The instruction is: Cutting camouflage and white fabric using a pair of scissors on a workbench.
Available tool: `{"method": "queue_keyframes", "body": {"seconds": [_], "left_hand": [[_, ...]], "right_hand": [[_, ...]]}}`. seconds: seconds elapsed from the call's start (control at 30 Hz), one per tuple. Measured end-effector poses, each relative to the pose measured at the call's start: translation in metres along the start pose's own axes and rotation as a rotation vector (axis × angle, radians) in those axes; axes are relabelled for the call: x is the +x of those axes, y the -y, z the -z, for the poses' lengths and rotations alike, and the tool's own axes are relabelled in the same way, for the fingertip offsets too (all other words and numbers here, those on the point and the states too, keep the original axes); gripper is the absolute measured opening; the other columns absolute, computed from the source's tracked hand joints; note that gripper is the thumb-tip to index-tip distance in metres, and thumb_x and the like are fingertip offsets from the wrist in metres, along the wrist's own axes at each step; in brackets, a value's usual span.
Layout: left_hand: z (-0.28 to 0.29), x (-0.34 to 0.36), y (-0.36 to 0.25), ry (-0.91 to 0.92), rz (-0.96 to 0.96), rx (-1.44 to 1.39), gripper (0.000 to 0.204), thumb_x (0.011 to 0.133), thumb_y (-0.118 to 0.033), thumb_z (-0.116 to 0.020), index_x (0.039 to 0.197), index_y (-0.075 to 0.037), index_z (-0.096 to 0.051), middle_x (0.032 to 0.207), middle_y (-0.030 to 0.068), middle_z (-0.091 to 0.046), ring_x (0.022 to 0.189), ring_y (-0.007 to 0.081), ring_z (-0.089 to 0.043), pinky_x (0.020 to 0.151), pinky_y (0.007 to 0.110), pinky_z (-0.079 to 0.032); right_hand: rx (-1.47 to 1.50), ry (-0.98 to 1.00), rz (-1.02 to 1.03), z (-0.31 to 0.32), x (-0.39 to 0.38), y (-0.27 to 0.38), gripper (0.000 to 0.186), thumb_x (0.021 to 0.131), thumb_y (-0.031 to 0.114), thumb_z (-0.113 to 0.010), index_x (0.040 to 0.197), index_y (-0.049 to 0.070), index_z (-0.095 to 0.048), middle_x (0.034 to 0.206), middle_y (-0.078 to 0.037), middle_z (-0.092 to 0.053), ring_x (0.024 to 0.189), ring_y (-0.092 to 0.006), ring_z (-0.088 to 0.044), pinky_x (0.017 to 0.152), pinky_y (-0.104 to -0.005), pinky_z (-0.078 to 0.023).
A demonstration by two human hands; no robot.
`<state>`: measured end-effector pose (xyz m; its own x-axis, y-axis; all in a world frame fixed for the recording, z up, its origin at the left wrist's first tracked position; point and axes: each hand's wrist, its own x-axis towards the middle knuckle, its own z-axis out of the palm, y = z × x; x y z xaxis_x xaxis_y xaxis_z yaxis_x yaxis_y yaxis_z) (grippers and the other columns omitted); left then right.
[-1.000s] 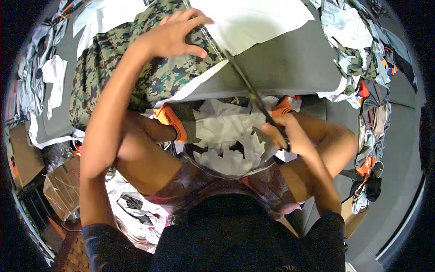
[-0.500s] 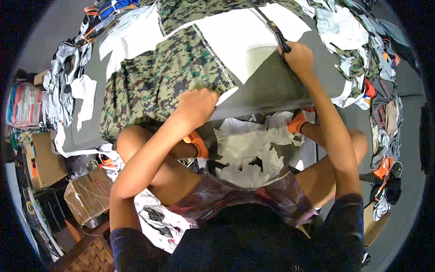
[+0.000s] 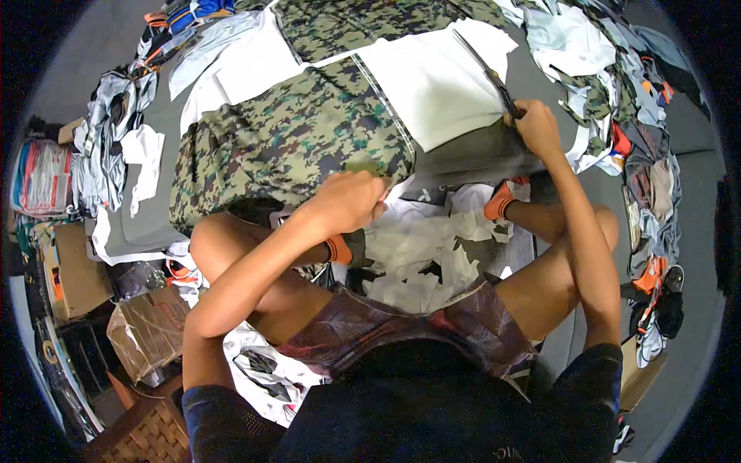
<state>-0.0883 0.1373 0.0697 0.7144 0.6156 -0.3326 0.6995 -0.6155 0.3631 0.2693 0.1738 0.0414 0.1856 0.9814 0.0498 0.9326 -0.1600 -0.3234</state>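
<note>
Both hands had come back toward the body, the camouflage cloth (image 3: 293, 127) drawn nearer with the left hand (image 3: 346, 202).
Half a second earlier its near corner lay farther up the grey work surface (image 3: 482, 158); now it reached the surface's near edge, the left hand clenched on its border there. The right hand (image 3: 538, 130), shifted slightly right and nearer, grasped the black scissors (image 3: 492, 76) by the handles, blades pointing away over the white panel (image 3: 432, 85) beside the cloth. Bare grey showed between that panel and the near edge, running right toward the garment pile (image 3: 606, 96). Another bare patch lay left, between camouflage cloth and a white scrap (image 3: 143, 158). Below the edge, white offcuts (image 3: 417, 239) lay between the legs.
</note>
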Motion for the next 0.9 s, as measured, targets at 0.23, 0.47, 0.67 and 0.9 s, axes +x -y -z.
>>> {"method": "queue_keyframes", "body": {"seconds": [0.23, 0.47, 0.67, 0.9], "left_hand": [[0.017, 0.014, -0.002, -0.141, 0.053, -0.297, 0.025, 0.082, -0.021, -0.065, 0.092, 0.001, -0.06, 0.095, 0.0152, -0.061, 0.085, 0.0308, -0.059, 0.076, 0.04, -0.047], [-0.019, 0.086, 0.062, -0.619, -0.06, 0.085, 0.098, 0.073, -0.063, -0.063, 0.139, 0.002, -0.034, 0.143, 0.0245, -0.03, 0.134, 0.0374, -0.028, 0.109, 0.048, -0.025], [-0.025, 0.082, 0.059, -0.447, 0.18, 0.255, 0.117, 0.068, -0.076, -0.057, 0.147, 0.0, -0.014, 0.153, 0.0197, -0.011, 0.142, 0.0359, -0.007, 0.113, 0.048, -0.012], [-0.022, 0.095, 0.053, -0.473, 0.19, 0.202, 0.123, 0.064, -0.078, -0.058, 0.146, 0.001, -0.013, 0.154, 0.0193, -0.008, 0.143, 0.0329, -0.006, 0.114, 0.048, -0.008]], "right_hand": [[0.804, 0.344, -0.121, 0.025, -0.112, 0.035, 0.015, 0.082, 0.014, -0.065, 0.078, 0.0, -0.067, 0.058, -0.003, -0.055, 0.048, -0.0105, -0.043, 0.045, -0.0234, -0.033], [1.014, 0.762, -0.297, -0.007, -0.2, 0.057, 0.014, 0.081, 0.016, -0.067, 0.08, 0.004, -0.06, 0.057, 0.001, -0.051, 0.05, -0.0079, -0.044, 0.048, -0.0199, -0.034], [0.695, 0.694, -0.097, -0.019, -0.191, 0.053, 0.025, 0.082, 0.025, -0.069, 0.075, 0.004, -0.058, 0.054, 0.001, -0.049, 0.048, -0.0091, -0.041, 0.046, -0.0219, -0.033], [0.719, 0.688, -0.051, -0.037, -0.167, 0.052, 0.033, 0.085, 0.034, -0.066, 0.072, 0.004, -0.056, 0.052, 0.001, -0.046, 0.046, -0.0085, -0.04, 0.043, -0.0234, -0.03]]}}
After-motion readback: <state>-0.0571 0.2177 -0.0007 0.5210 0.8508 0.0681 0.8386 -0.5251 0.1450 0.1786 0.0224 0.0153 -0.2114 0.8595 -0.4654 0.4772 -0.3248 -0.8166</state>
